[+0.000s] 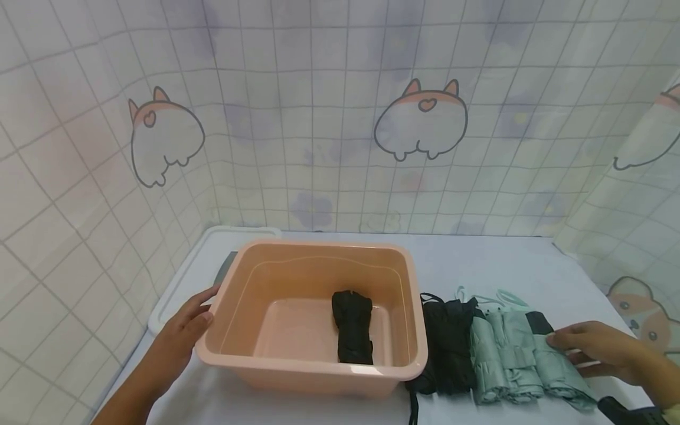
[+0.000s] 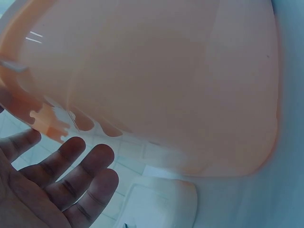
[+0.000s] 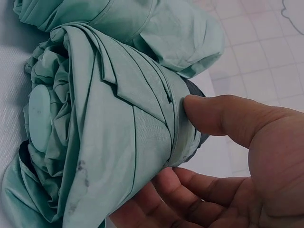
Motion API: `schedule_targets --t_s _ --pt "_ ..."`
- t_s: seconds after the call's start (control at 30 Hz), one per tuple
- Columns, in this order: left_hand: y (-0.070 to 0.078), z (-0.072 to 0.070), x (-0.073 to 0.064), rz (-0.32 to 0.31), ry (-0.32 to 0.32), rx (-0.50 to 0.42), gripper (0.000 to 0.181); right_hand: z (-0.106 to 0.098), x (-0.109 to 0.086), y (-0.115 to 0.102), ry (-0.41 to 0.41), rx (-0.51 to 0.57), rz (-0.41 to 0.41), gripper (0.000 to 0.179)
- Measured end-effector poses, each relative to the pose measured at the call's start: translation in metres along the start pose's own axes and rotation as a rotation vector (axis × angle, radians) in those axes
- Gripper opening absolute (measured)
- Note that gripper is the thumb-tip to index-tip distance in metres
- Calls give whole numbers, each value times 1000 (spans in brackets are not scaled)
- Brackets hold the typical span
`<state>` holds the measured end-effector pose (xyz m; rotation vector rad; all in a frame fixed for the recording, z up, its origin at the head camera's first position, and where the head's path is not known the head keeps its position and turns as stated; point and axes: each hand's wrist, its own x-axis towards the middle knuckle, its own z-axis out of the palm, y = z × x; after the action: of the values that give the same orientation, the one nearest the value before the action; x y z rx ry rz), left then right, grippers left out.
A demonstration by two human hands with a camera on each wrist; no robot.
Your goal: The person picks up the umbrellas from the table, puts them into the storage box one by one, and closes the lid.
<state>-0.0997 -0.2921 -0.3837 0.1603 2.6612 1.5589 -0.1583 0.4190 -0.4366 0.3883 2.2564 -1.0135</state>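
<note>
My left hand is at the left rim of a peach plastic basin, its fingers spread and relaxed beside the wall in the left wrist view. A folded black umbrella lies inside the basin, towards its right. At the far right of a row, my right hand grips a folded mint-green umbrella, thumb on top and fingers beneath. Two more mint-green umbrellas, one nearer and one beyond it, lie alongside. Between these and the basin is a black folded bundle with a strap.
A white tray lies behind and left of the basin, with a grey item partly hidden by the basin. A black object is near my right wrist. Patterned tile-print curtains border the white table.
</note>
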Motion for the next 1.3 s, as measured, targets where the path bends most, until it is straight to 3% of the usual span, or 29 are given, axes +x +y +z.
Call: schedule_targets --t_s 0.23,0.57,1.0,1.3 --pt "-2 1 -1 -2 0 -4 54 3 2 0 -21 -33 -36 86" --pt "-6 0 -3 3 -10 -23 53 7 -3 -7 -18 -3 -16 87" --pt "-3 1 -3 -12 5 -8 54 8 -2 -7 -35 12 -43 63" --pt "-3 1 -2 -3 3 -4 54 4 1 1 1 11 -40 95"
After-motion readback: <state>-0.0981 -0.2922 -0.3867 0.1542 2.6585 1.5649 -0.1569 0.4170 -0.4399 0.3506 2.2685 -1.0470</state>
